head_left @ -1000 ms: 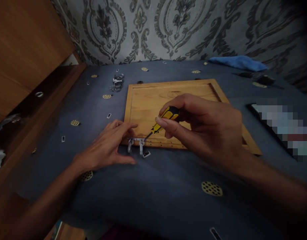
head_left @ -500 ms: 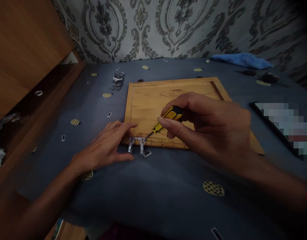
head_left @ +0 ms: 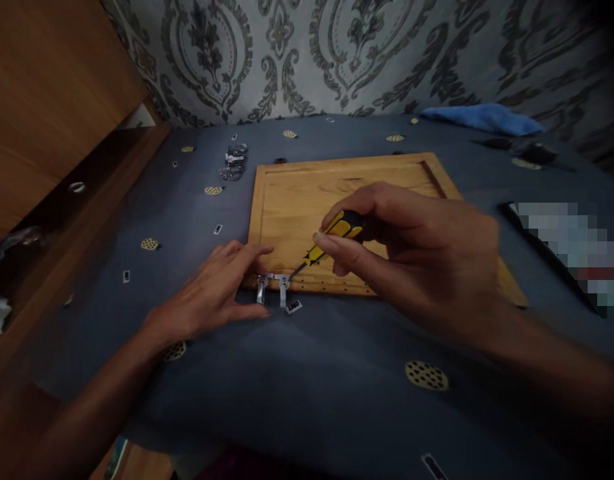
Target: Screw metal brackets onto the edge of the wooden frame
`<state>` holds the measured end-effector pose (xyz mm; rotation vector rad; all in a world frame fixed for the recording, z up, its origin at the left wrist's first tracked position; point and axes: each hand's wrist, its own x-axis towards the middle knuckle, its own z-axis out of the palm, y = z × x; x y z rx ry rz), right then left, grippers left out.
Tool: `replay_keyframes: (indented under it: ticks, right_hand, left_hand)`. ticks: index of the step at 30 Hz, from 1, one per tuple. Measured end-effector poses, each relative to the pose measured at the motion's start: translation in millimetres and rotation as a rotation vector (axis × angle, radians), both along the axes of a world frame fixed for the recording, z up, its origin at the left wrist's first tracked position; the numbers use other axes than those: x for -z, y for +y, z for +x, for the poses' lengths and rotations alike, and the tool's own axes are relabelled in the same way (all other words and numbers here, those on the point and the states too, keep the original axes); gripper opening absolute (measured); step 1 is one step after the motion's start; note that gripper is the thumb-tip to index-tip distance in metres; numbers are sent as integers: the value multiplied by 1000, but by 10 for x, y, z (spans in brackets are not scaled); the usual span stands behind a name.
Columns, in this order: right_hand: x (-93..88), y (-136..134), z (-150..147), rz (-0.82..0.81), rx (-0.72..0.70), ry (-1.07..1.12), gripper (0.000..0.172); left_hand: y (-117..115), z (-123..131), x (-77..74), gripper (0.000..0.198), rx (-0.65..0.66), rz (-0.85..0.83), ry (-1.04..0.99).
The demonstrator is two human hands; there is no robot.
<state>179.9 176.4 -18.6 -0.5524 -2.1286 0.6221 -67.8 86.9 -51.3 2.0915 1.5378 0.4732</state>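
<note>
My right hand point(head_left: 421, 247) grips a yellow and black screwdriver point(head_left: 333, 238). The tool slants down to the left, its tip at a small metal bracket with two prongs point(head_left: 284, 292). That bracket lies at the near left corner of a framed wooden panel point(head_left: 311, 193), its prongs reaching past the near edge. A row of small dark holes runs along this edge. Around the corner, my left hand point(head_left: 207, 290) has its index finger over the panel and its thumb by the prongs, with finger and thumb apart. Whether it presses on the bracket is hard to see.
Several metal clips point(head_left: 235, 162) lie beyond the panel's left side on the dark patterned cloth point(head_left: 287, 380). A blue cloth point(head_left: 481, 119) and a dark object point(head_left: 534, 153) are at the back right. A blurred-out flat item point(head_left: 561, 257) lies right. Wooden furniture point(head_left: 51, 87) borders the left.
Almost nothing differs. The whole view has shifted very slightly; the screwdriver tip stays at the bracket and both hands keep their places.
</note>
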Motion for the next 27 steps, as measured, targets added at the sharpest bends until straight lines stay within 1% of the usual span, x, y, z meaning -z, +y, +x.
replay_keyframes:
  ticks: [5, 11, 15, 22, 27]
  right_hand:
    - [-4, 8, 6, 27, 4, -7, 21]
    - [-10, 24, 0, 56, -33, 0, 18]
    - [-15, 28, 2, 78, -31, 6, 15]
    - [-4, 21, 4, 48, -21, 11, 16]
    - [-14, 25, 5, 67, -46, 11, 15]
  left_hand:
    - [4, 0, 7, 71, 10, -5, 11]
    - [10, 56, -30, 78, 42, 42, 37]
    - [3, 73, -33, 78, 58, 31, 33]
    - [-4, 13, -38, 81, 62, 12, 28]
    - [-5, 22, -35, 75, 59, 3, 13]
